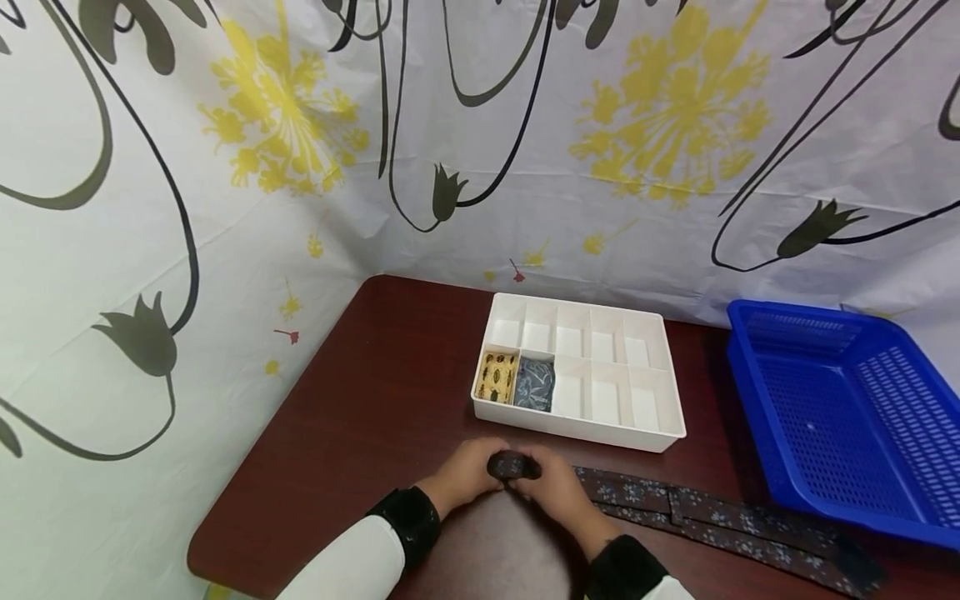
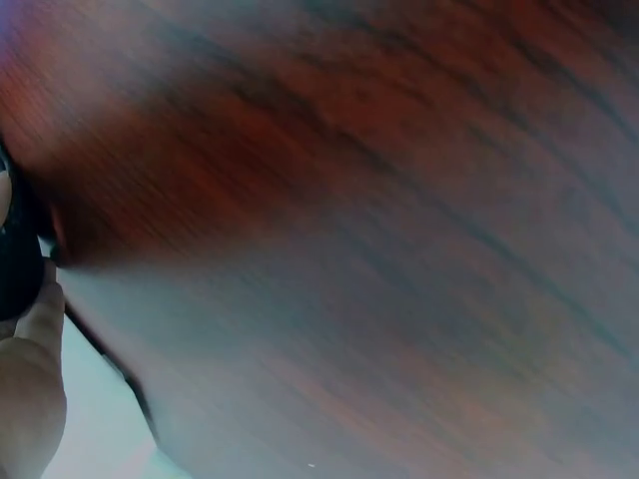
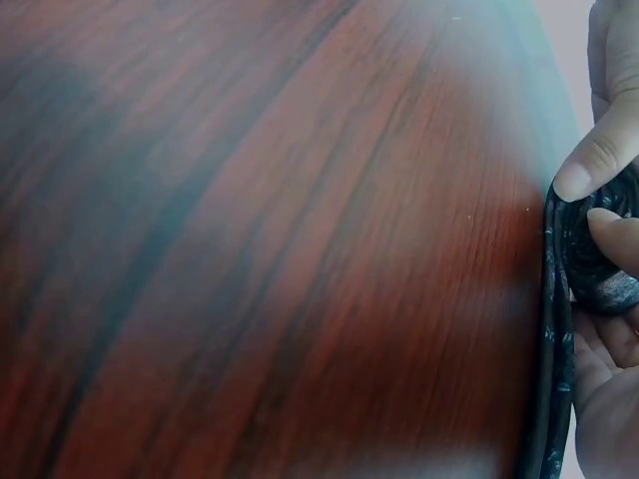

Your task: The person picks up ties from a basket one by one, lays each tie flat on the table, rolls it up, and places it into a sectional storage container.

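A dark brown necktie with small pale flowers is partly rolled up, its unrolled length lying flat to the right along the table. Both hands hold the roll between them in front of the white box. My left hand grips its left side, fingers curled against it. From the right, my right hand grips the other side, where the flat length runs out behind it. In the right wrist view the spiral layers of the coil show between thumbs and fingers. Only the dark edge of the roll shows in the left wrist view.
A white divided box sits behind the hands. Its front left compartments hold a yellow patterned cloth roll and a grey-blue one. A blue plastic basket stands at right, close to the tie's far end. Patterned curtains enclose the dark red table.
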Demonstrator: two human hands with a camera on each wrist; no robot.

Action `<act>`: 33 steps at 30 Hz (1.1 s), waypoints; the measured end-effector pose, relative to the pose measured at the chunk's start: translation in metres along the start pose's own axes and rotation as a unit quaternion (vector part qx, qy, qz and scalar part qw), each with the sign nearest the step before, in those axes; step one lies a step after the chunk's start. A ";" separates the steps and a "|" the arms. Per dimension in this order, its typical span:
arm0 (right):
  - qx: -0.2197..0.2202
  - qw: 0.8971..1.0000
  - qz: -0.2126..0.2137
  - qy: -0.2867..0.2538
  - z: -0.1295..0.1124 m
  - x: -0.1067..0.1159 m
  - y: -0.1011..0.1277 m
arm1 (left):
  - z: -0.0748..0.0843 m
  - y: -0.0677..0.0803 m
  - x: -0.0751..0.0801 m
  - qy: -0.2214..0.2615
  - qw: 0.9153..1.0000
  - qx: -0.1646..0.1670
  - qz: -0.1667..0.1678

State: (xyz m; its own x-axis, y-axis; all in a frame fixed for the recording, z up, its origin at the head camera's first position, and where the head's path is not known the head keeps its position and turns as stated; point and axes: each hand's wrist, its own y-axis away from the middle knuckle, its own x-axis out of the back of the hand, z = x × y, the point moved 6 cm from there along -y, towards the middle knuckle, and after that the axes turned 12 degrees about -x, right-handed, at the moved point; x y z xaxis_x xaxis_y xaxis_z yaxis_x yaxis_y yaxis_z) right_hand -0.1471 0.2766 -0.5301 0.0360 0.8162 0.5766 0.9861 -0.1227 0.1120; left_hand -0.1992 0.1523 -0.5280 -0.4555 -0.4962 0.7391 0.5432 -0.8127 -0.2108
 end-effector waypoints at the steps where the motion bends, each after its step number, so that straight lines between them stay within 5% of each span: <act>1: 0.002 1.000 0.002 0.006 0.000 0.000 0.001 | 0.001 0.000 -0.001 -0.007 1.000 -0.008 0.001; 7: 0.009 0.999 0.009 0.040 0.000 0.002 0.006 | 0.020 -0.005 -0.003 -0.096 0.994 -0.047 -0.012; 13: 0.004 0.996 0.031 0.086 -0.003 0.006 0.010 | 0.040 -0.018 -0.008 -0.216 0.973 0.041 -0.069; 17: -0.001 0.990 0.048 0.132 -0.016 0.007 0.015 | 0.047 -0.023 -0.009 -0.245 0.960 0.103 -0.092; 23: -0.010 0.988 0.056 0.143 -0.019 0.005 0.017 | 0.050 -0.024 -0.010 -0.269 0.948 0.131 -0.112; 27: -0.016 0.991 0.058 0.116 -0.011 0.005 0.016 | 0.041 -0.020 -0.009 -0.228 0.963 0.096 -0.103; 31: -0.005 0.995 0.058 0.078 -0.006 0.006 0.013 | 0.026 -0.011 -0.005 -0.094 0.994 0.038 -0.037; 33: -0.002 0.997 0.056 0.057 -0.003 0.006 0.012 | 0.018 -0.006 -0.003 -0.012 1.000 0.026 -0.001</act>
State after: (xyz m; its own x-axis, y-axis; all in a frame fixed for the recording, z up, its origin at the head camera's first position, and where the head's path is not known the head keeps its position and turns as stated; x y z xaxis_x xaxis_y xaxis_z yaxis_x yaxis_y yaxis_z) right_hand -0.1360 0.2785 -0.5224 0.1259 0.7278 0.6742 0.9764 -0.2111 0.0455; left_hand -0.1878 0.1640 -0.5175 -0.4397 -0.4868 0.7547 0.5781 -0.7966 -0.1770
